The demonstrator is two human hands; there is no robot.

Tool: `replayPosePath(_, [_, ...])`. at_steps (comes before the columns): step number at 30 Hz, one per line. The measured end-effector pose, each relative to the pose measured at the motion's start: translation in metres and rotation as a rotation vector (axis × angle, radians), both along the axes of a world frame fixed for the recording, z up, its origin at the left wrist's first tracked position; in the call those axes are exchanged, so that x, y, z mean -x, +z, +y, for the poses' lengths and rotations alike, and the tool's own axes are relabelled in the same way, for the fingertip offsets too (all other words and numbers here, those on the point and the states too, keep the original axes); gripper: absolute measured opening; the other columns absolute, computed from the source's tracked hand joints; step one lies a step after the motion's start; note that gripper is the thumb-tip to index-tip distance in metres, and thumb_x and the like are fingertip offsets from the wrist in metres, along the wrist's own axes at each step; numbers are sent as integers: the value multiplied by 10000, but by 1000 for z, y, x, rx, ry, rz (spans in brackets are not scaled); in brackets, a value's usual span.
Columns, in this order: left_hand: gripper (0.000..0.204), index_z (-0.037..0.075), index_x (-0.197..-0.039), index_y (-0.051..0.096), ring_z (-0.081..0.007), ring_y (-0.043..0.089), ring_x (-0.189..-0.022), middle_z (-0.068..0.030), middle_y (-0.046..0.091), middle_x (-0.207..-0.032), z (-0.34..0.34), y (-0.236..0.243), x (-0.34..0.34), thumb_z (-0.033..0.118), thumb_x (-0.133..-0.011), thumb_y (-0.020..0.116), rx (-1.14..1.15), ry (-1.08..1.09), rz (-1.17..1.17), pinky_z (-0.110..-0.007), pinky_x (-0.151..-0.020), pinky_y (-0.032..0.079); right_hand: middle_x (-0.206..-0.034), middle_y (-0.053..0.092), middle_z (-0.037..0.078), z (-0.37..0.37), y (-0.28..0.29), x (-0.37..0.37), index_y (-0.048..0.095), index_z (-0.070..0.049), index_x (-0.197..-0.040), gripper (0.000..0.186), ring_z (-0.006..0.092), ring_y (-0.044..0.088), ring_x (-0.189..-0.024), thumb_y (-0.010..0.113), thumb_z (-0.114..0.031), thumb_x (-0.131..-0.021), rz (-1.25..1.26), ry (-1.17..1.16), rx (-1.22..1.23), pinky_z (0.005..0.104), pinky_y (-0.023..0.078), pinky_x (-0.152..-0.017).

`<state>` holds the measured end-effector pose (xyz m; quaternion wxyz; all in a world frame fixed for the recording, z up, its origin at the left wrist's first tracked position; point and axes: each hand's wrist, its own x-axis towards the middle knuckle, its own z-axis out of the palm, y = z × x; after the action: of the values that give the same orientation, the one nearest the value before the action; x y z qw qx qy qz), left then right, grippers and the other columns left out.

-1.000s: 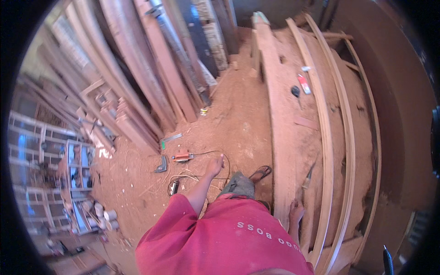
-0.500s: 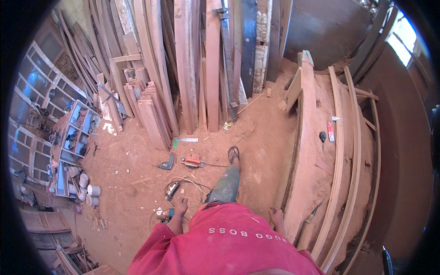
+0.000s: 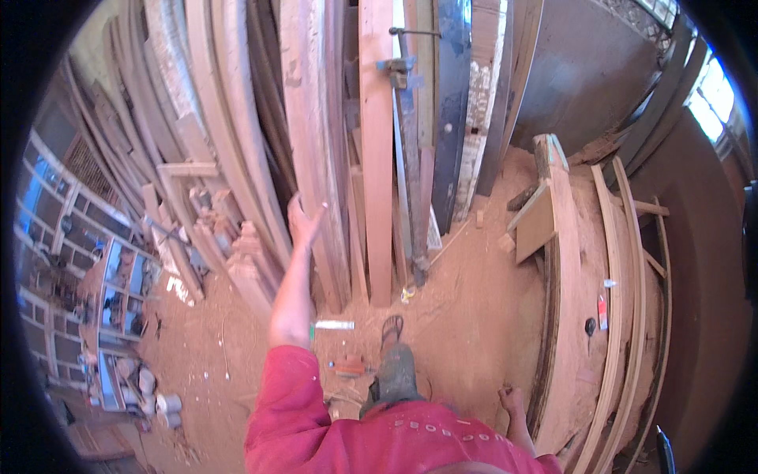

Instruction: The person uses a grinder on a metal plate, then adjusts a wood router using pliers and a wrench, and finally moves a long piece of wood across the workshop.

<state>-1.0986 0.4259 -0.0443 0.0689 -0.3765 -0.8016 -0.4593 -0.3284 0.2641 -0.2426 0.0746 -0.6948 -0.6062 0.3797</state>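
Low in the frame, below centre, the person's red sleeve (image 3: 292,403) filled the view, and the right hand (image 3: 512,397) hung at lower right beside the sawdust-covered curved timber frame (image 3: 564,332); its fingers looked loosely curled on nothing, though it was too small to be sure. Further up, left of centre, the left hand (image 3: 304,221) reached out with fingers spread wide, flat against or just short of the leaning plank (image 3: 316,142) in the stack standing against the wall; contact could not be told. To draw that plank well, a grip on its edge and a steady foot on the dusty floor (image 3: 466,316) would likely serve, keeping neighbouring boards from sliding. Small tools on the floor near the shoe (image 3: 392,328) were hard to identify, and the plank tops ran out of the upper frame.
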Motion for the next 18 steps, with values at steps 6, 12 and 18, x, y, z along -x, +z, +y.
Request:
replayPosePath(6, [1115, 46, -1495, 284, -362, 439, -1342, -211, 441, -1458, 187, 103, 134, 447, -638, 874, 105, 221, 37, -463, -1095, 387, -773, 694, 176, 71, 129, 136, 659, 12, -1106, 339, 266, 688, -719, 709, -177, -830, -16, -22, -83, 381, 542, -698])
replayPosePath(12, [901, 48, -1347, 430, -375, 532, -1251, -224, 559, -1332, 247, 123, 178, 437, -653, 855, 142, 247, -159, -456, -1019, 450, -746, 681, 149, 76, 117, 161, 662, -3, -1089, 293, 238, 687, -702, 688, -146, -835, -58, 50, -140, 362, 532, -679])
replayPosePath(18, [681, 32, -1153, 483, -410, 592, -1061, -204, 617, -1093, 202, 116, 122, 308, -656, 857, -105, 275, 60, -494, -893, 469, -743, 651, 144, 125, 153, 206, 662, 1, -1099, 290, 211, 656, -696, 693, -155, -856, 81, 59, -155, 343, 522, -672])
